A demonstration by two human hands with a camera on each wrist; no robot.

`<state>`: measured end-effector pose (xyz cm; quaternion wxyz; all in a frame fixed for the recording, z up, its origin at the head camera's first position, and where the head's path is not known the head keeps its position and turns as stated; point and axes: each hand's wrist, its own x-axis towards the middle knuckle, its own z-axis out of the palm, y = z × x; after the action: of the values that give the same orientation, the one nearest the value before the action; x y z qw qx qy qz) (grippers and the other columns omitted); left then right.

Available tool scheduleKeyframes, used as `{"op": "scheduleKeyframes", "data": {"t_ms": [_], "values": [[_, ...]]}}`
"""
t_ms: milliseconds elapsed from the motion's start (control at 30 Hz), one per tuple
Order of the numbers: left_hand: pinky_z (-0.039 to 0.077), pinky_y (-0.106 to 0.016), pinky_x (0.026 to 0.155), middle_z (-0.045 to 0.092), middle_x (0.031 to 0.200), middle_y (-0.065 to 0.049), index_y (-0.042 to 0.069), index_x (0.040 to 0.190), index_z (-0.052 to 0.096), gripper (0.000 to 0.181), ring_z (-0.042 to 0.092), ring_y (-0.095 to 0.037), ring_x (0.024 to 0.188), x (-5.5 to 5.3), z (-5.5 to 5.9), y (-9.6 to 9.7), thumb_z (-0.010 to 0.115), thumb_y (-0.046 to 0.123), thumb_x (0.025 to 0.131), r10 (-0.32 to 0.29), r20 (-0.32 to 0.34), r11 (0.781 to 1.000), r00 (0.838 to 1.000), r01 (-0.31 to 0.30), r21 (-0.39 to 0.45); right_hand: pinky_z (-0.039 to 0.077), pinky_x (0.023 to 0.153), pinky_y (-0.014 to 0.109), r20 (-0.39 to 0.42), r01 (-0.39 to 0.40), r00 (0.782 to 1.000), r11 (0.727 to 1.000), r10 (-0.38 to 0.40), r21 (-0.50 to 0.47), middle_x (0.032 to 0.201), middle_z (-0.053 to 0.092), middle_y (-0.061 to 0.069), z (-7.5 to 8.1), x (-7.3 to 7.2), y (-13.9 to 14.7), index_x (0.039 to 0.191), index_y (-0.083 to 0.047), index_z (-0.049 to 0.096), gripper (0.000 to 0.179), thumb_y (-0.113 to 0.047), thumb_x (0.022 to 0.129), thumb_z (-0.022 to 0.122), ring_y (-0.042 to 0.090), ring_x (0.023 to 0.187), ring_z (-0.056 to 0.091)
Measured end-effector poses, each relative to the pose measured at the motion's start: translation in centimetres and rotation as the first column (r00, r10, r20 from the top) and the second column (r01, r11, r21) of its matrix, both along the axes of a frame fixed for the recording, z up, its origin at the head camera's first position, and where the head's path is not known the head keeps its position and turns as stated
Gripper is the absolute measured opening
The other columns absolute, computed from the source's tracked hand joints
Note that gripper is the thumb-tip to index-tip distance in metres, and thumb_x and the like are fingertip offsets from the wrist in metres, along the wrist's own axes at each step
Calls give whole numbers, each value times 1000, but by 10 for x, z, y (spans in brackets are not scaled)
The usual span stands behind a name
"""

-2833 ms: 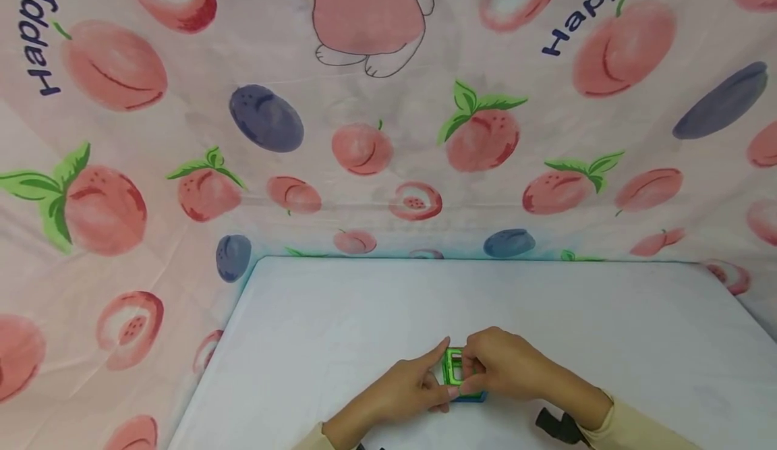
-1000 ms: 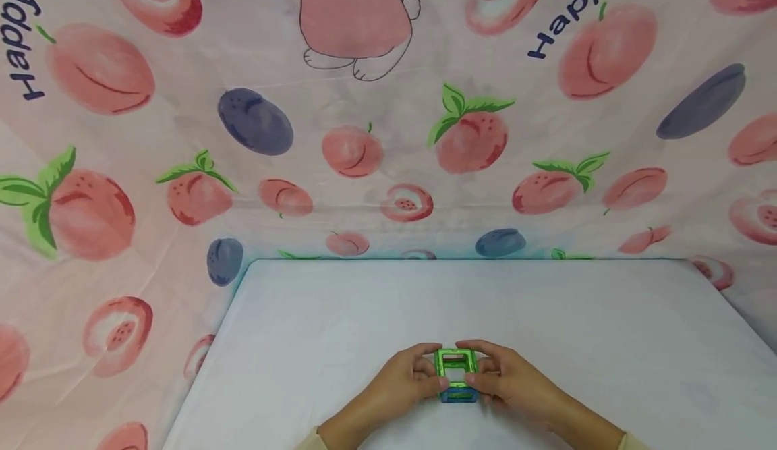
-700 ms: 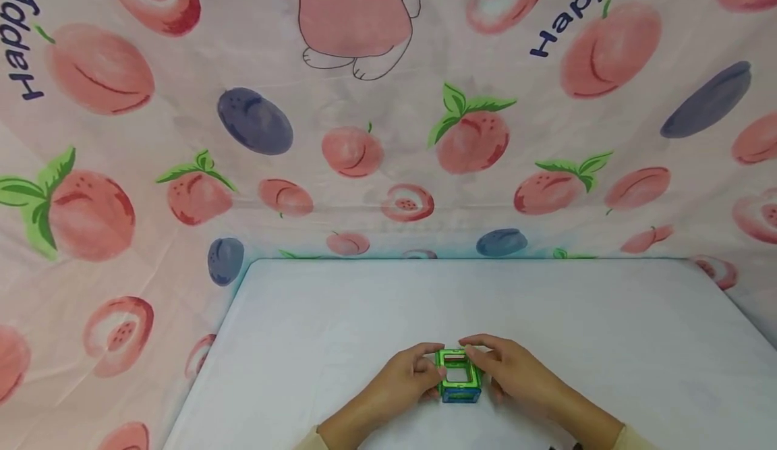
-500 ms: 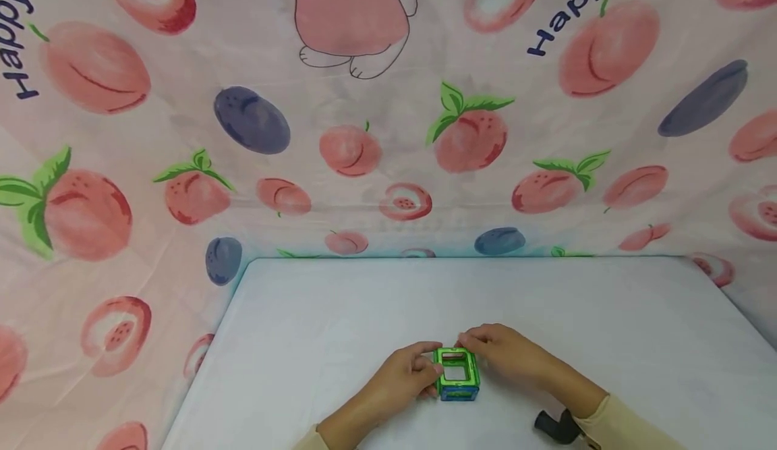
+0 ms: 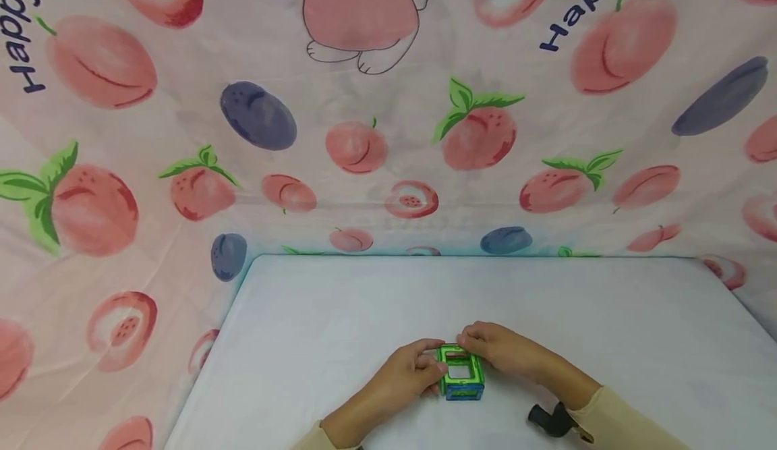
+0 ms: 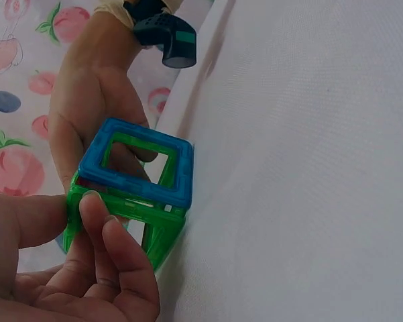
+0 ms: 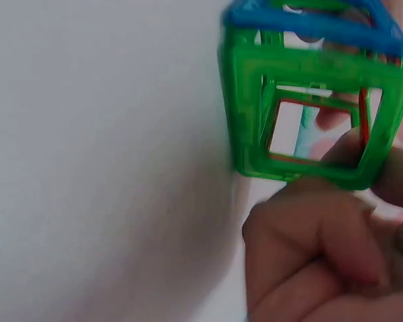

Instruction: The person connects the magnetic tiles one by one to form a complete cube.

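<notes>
A small box of magnetic tiles (image 5: pixel 476 367) sits on the table in the head view, open square frames joined edge to edge. Its top is a green tile and the side toward me a blue tile (image 6: pixel 137 185). A red strip (image 7: pixel 364 117) shows inside it in the right wrist view. My left hand (image 5: pixel 403 376) grips the left side, thumb at the top edge and index finger reaching the back corner. With curled fingers, my right hand (image 5: pixel 504 350) pinches the back right corner, at the edge of a green tile (image 7: pixel 247 114).
The white table (image 5: pixel 340 308) stretches behind and to both sides of the box. A cloth printed with fruit (image 5: pixel 364 99) hangs behind it and on the left. A black wrist camera (image 5: pixel 549 421) juts from my right sleeve (image 5: pixel 625 419).
My right hand has gone from the top of the box to its right side, then to the back right corner. The left hand has settled around the left side.
</notes>
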<state>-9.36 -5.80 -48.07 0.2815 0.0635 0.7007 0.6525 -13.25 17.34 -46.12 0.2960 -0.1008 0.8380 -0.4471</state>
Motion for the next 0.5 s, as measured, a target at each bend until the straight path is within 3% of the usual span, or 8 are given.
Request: {"op": "scheduleKeyframes", "data": {"t_ms": [167,333,500], "values": [[51,-23,65,74,88,-4,4,146,51,51,63,-13,70,0,0,1,67,13,99,5,9,1000,1000,-5,4,41,66,34,-47,128,991,988,-124,86,84,57,3,4,12,2,117,-15,64,30,-41,103,58,19,77,52],[51,-24,65,73,88,-4,6,146,51,51,64,-14,70,1,0,1,68,15,99,4,4,1000,1000,-4,-2,38,50,26,64,92,994,993,-87,-78,80,57,7,6,21,12,138,-8,54,43,-31,103,62,16,58,47],[51,-23,65,73,88,-2,6,146,51,51,64,-13,70,1,-2,1,68,17,99,-8,-8,1000,1000,8,-4,45,52,28,120,85,991,982,-65,-167,82,60,8,4,31,15,144,-3,46,54,-34,103,62,16,59,55]]}}
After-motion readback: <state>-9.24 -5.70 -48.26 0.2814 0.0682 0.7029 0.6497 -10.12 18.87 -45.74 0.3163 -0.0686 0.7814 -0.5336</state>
